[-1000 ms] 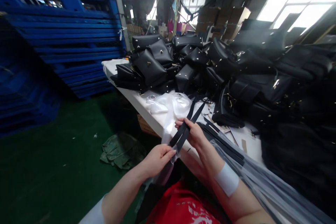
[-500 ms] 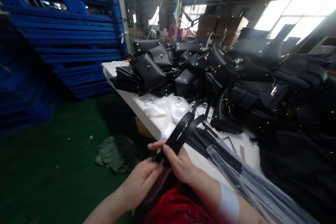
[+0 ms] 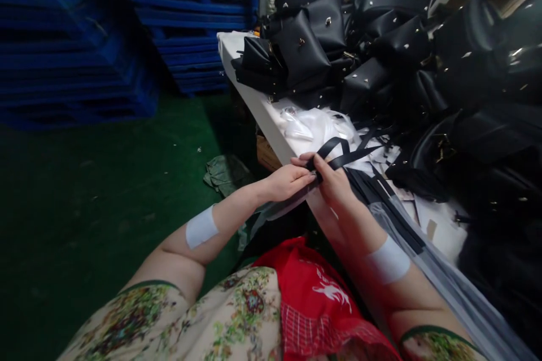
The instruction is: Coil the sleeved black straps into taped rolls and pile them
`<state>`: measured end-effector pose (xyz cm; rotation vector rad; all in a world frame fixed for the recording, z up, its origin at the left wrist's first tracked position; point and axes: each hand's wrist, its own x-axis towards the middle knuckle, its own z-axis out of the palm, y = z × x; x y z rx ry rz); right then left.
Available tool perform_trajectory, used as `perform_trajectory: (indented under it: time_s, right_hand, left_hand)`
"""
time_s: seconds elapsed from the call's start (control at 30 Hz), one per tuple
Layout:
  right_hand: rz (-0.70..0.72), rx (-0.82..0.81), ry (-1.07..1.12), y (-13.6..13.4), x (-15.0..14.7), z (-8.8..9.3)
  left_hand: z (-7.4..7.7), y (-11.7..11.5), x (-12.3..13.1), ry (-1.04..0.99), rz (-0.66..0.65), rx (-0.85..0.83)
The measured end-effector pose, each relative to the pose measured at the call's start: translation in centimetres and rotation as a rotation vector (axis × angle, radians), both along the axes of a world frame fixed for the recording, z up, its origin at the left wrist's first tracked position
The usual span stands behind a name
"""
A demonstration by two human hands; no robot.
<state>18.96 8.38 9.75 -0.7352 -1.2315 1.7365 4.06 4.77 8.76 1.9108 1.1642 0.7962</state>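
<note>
A black strap [image 3: 354, 154], looped at its far end, is gripped by both my hands over the table's near edge. My left hand [image 3: 287, 183] pinches it from the left. From the right, my right hand [image 3: 334, 181] has thumb and fingers closed around it, close beside the left. Below the hands hangs a clear plastic sleeve [image 3: 284, 206], partly hidden by my left hand. More black straps [image 3: 383, 211], some in long clear plastic, lie on the table to the right of my right hand. Crumpled white plastic [image 3: 315, 127] sits just beyond my hands.
Black handbags [image 3: 302, 48] are heaped across the white table [image 3: 244, 87]. Stacked blue pallets [image 3: 190, 17] stand at the left on the green floor [image 3: 139, 192]. A cardboard box [image 3: 267, 153] is under the table edge, near a crumpled green cloth [image 3: 226, 174].
The view has tilted down, bringing my forearms and red apron further into sight. Both hands still hold the strap, and its loops now reach further to the right.
</note>
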Motion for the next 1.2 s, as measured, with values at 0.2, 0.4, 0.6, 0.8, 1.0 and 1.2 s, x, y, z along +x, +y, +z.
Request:
perform_trajectory:
  time_s: [0.2,0.4,0.6,0.8,1.0,1.2]
  right_hand:
    - [-0.091,-0.117,0.111,2.5,1.7,-0.6]
    - [-0.194,-0.113,0.023,2.5,1.4,-1.3]
    - [-0.019,-0.085,0.008,-2.2,0.0,-1.4]
    - [-0.095,-0.128,0.044,-1.2,0.6,1.6]
    - [0.136,-0.086,-0.003,-1.2,-0.7,0.3]
    - [-0.190,-0.126,0.096,0.6,0.6,0.0]
  left_hand:
    - [-0.6,0.4,0.4,0.013,-0.072,-0.010]
    - [-1.2,1.1,0.8,-0.075,-0.015,-0.056]
    - [0.4,-2.4,0.5,-0.129,-0.012,-0.149]
    - [1.0,-4.8,-1.3,-0.131,0.039,-0.223]
    - [0.5,-3.8,-0.8,-0.158,0.104,-0.221]
    - [0.3,-3.3,-0.2,-0.092,0.125,-0.167]
